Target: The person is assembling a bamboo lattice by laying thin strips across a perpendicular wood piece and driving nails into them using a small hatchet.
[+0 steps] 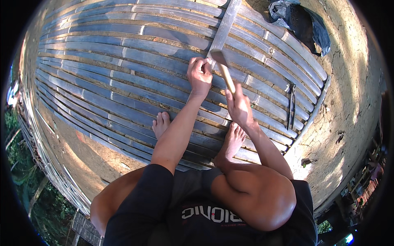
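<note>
Across the bamboo slats (156, 43), a flat crosspiece (225, 26) runs to the far side; the left hand (200, 77) is at its near end, fingers curled, and whether they grip anything I cannot tell. To the right, the right hand (239, 105) is closed round a hammer (227, 76), its head just beside the left fingertips; pliers (292, 107) lie farther right

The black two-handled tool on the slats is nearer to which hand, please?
Right: the right hand, gripping a hammer, is left of the tool; the left hand is farther left.
</note>
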Demonstrator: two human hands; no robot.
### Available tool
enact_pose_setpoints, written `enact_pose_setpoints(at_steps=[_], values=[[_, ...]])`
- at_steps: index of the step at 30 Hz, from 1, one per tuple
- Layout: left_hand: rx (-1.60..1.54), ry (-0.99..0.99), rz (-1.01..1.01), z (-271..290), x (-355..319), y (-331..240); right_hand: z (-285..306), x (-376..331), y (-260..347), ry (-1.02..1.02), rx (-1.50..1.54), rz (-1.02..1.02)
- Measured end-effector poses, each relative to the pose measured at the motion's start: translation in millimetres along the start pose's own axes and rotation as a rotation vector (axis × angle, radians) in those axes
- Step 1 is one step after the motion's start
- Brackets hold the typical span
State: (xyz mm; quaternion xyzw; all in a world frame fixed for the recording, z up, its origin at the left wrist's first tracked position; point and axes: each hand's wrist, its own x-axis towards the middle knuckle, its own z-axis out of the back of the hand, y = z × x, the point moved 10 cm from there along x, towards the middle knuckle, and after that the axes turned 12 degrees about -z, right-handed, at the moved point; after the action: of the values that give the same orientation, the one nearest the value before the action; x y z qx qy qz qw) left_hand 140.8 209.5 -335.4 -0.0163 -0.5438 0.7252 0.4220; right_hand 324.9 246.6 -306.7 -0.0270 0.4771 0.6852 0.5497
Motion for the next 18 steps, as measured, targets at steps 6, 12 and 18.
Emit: enact_pose_setpoints(at_steps=[6,12,18], values=[[0.032,0.014,-0.021,2.6,0.1,1.7,7.6,-6.2,-3.1,0.024,0.036,-0.083],[0.197,0.031,0.015,27.9,-6.7,-13.0,5.4,-3.5,-16.3,0.047,0.000,-0.079],[0.443,0.152,0.484,54.3,-47.3,6.9,19.1,-9.1,15.2,0.025,0.053,0.014]])
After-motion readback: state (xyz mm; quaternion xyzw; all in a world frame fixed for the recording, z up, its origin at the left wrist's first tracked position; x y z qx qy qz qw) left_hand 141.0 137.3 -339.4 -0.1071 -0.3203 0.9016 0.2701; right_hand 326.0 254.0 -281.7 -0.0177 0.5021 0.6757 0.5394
